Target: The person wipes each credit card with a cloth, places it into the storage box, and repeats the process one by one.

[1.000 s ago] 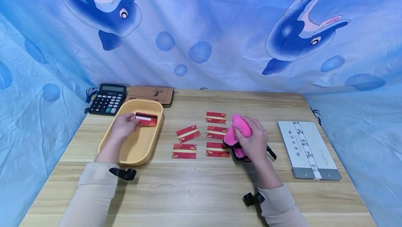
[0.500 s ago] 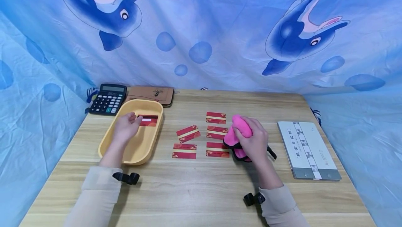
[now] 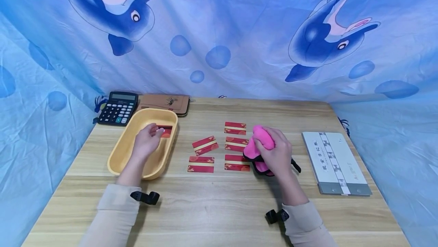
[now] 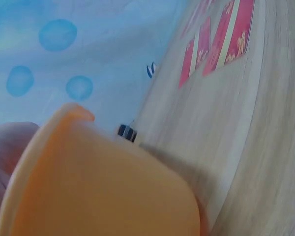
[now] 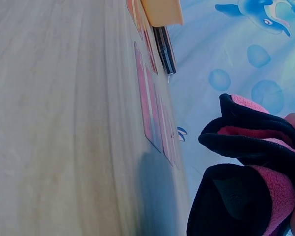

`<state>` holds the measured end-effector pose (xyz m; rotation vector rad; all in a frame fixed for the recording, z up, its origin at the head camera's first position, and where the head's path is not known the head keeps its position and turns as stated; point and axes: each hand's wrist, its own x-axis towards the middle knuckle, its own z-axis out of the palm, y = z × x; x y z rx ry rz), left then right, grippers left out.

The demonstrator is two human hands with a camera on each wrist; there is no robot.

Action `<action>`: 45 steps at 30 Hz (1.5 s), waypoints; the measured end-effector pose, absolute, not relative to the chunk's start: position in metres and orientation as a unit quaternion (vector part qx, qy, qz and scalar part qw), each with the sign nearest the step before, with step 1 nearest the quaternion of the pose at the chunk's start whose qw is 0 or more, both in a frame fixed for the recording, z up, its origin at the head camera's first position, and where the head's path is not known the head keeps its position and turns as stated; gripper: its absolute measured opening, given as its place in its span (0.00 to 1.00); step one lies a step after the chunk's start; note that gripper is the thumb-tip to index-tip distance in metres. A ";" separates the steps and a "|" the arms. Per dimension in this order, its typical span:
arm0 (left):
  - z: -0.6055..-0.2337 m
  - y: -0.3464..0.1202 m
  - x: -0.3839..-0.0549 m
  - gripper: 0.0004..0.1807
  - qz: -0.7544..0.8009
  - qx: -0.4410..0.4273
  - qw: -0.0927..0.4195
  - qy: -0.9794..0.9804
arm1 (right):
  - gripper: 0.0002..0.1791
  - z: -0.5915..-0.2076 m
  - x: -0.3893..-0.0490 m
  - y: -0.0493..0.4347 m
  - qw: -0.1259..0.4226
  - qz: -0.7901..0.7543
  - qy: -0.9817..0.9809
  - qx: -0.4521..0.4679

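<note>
**Over the tub, a loose left hand; beside the cards, a gripped pink cloth**

At the near edge, both sleeves (image 3: 113, 205) run out of the frame. Beyond them on the desk (image 3: 212, 209), the right hand (image 3: 278, 154) grips the pink cloth (image 3: 263, 135); its folds hide the fingertips, and the right wrist view cuts that hand off at the edge. The cloth overlaps a corner of the nearest card in a column of three; two more cards (image 3: 200, 164) lie to their left, one askew.

The left hand (image 3: 145, 140) is inside the tub (image 3: 120, 154), fingers loosely bent with nothing visible between them; whether they touch the red card (image 3: 166, 134) there is hard to tell. The hand covers the card's left part, and the tub's wall blocks most of the left wrist view. Half a second ago the hand was farther left and more of that card showed; the right hand and cloth look unchanged.

Farther back are the calculator (image 3: 118, 108) and the wallet (image 3: 164, 102), its near side hidden by the tub.
</note>
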<state>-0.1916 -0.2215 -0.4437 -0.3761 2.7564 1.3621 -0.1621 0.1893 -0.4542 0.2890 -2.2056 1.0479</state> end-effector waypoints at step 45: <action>-0.492 -0.064 -0.235 0.19 0.485 0.147 -0.020 0.862 | 0.25 -0.453 -0.162 0.207 0.368 0.387 -0.837 0.119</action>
